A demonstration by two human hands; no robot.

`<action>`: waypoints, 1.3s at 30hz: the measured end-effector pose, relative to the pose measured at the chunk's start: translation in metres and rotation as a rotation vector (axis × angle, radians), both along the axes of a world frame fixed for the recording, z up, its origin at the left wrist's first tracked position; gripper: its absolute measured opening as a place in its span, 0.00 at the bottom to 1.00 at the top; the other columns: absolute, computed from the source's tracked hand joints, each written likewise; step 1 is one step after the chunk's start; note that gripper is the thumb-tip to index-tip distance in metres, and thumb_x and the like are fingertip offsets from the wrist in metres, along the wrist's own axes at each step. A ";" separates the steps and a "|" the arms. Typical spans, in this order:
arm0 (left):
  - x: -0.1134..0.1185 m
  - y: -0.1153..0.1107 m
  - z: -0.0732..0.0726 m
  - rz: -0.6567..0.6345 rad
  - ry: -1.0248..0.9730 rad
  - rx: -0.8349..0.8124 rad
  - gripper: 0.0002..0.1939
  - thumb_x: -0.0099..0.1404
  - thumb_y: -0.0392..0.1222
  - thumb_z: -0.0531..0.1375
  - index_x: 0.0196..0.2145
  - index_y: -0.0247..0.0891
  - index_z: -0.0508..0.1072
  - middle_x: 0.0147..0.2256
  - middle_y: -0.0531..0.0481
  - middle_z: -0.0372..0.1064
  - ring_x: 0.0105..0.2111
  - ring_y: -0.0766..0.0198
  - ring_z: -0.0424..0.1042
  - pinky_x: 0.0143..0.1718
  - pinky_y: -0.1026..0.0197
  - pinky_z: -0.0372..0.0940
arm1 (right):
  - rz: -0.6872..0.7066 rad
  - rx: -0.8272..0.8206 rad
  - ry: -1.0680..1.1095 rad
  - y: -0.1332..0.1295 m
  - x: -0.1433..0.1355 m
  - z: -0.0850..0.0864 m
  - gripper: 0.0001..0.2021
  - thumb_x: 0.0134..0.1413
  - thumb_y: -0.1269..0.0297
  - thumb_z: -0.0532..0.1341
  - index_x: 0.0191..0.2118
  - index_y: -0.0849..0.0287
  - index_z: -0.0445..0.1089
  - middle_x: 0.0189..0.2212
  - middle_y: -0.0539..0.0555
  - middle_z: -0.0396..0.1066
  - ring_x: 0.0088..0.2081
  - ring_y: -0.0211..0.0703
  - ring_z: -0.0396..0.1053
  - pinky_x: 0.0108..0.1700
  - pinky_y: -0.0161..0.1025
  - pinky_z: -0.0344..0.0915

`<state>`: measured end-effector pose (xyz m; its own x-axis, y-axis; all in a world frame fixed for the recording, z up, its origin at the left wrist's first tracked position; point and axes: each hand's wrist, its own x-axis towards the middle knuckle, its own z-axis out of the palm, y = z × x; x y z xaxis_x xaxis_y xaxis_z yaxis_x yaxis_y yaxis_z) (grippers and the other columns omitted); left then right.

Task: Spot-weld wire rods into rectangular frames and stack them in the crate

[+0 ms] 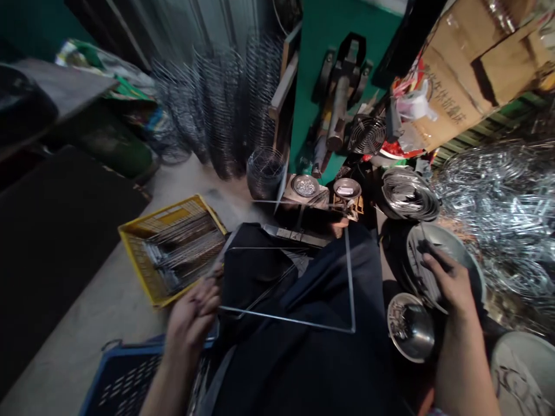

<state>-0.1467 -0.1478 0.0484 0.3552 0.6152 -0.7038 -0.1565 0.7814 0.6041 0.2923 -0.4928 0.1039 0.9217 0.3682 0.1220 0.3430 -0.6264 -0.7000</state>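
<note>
My left hand (197, 312) is closed around the left side of a bent metal wire frame (349, 277). The frame reaches across above my dark-clothed lap, its right side free in the air. Over a wide pale bowl (477, 277) on the right, my right hand (451, 283) has its thumb and fingers drawn together in a pinch. What lies between those fingertips is dark and too blurred to name. Flat thin metal pieces (427, 271) fill part of that bowl, beneath the hand. Just left of my right wrist stands a steel bowl (420, 341) with small metal bits.
Ahead is a green machine (310, 86) with small dishes of parts at its base. A yellow crate (199, 202) of wire pieces and a blue basket (104, 375) stand left. Wire coils (221, 104) rise behind; shiny wire parts (498, 196) are heaped right.
</note>
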 end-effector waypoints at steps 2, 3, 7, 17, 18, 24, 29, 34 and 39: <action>0.034 -0.029 -0.015 -0.042 -0.085 -0.052 0.12 0.67 0.33 0.52 0.47 0.32 0.69 0.19 0.59 0.55 0.12 0.76 0.51 0.12 0.75 0.53 | 0.046 0.024 -0.024 0.008 -0.012 0.008 0.31 0.49 0.44 0.66 0.53 0.62 0.75 0.51 0.66 0.74 0.56 0.62 0.69 0.61 0.55 0.61; 0.045 -0.039 -0.020 -0.087 -0.091 -0.044 0.13 0.66 0.33 0.54 0.48 0.30 0.69 0.21 0.56 0.61 0.14 0.75 0.57 0.14 0.74 0.58 | 0.077 0.020 -0.029 0.010 -0.020 0.010 0.31 0.50 0.44 0.65 0.53 0.62 0.75 0.52 0.64 0.74 0.57 0.61 0.68 0.62 0.56 0.59; 0.048 -0.052 -0.027 -0.503 -0.015 0.025 0.36 0.59 0.44 0.66 0.63 0.36 0.61 0.34 0.43 0.76 0.23 0.60 0.74 0.20 0.63 0.67 | 0.210 -0.026 0.064 0.010 -0.052 0.009 0.30 0.54 0.46 0.65 0.57 0.61 0.71 0.56 0.61 0.71 0.61 0.58 0.64 0.65 0.55 0.57; 0.031 -0.054 0.004 -0.433 -0.060 0.082 0.53 0.56 0.48 0.69 0.70 0.47 0.44 0.24 0.50 0.74 0.19 0.61 0.71 0.19 0.66 0.64 | 0.575 -0.161 -0.081 0.029 -0.104 0.034 0.26 0.61 0.56 0.62 0.63 0.55 0.65 0.60 0.59 0.66 0.60 0.55 0.66 0.63 0.54 0.63; 0.035 -0.055 0.005 -0.432 -0.063 0.096 0.54 0.56 0.49 0.69 0.71 0.48 0.42 0.25 0.49 0.75 0.20 0.60 0.73 0.20 0.65 0.65 | 0.646 -0.162 -0.096 0.038 -0.111 0.037 0.26 0.61 0.57 0.62 0.64 0.54 0.64 0.61 0.58 0.66 0.61 0.54 0.65 0.63 0.53 0.63; 0.055 -0.057 0.014 -0.453 -0.050 0.176 0.55 0.57 0.53 0.68 0.71 0.52 0.38 0.27 0.49 0.75 0.25 0.55 0.76 0.24 0.61 0.68 | 1.026 -0.216 -0.093 0.120 -0.151 0.010 0.29 0.61 0.64 0.62 0.67 0.51 0.58 0.63 0.56 0.63 0.65 0.51 0.59 0.66 0.56 0.57; 0.061 -0.058 0.025 -0.464 -0.033 0.227 0.53 0.59 0.53 0.67 0.71 0.51 0.40 0.25 0.51 0.74 0.24 0.56 0.76 0.24 0.61 0.68 | 1.068 -0.215 -0.084 0.145 -0.159 -0.023 0.31 0.59 0.64 0.63 0.67 0.53 0.57 0.64 0.57 0.61 0.65 0.50 0.58 0.66 0.56 0.56; 0.058 -0.054 0.019 -0.432 -0.036 0.204 0.52 0.59 0.53 0.66 0.71 0.50 0.39 0.25 0.50 0.74 0.22 0.57 0.75 0.21 0.64 0.66 | 0.885 -0.246 -0.051 0.111 -0.145 -0.032 0.24 0.63 0.67 0.59 0.64 0.51 0.62 0.61 0.55 0.65 0.63 0.52 0.61 0.65 0.59 0.58; 0.065 -0.054 0.009 -0.437 -0.075 0.161 0.56 0.58 0.53 0.67 0.71 0.47 0.36 0.27 0.47 0.76 0.23 0.56 0.76 0.24 0.62 0.69 | 0.810 -0.098 0.001 0.106 -0.144 -0.026 0.22 0.66 0.65 0.56 0.63 0.53 0.64 0.61 0.55 0.65 0.62 0.49 0.63 0.64 0.51 0.63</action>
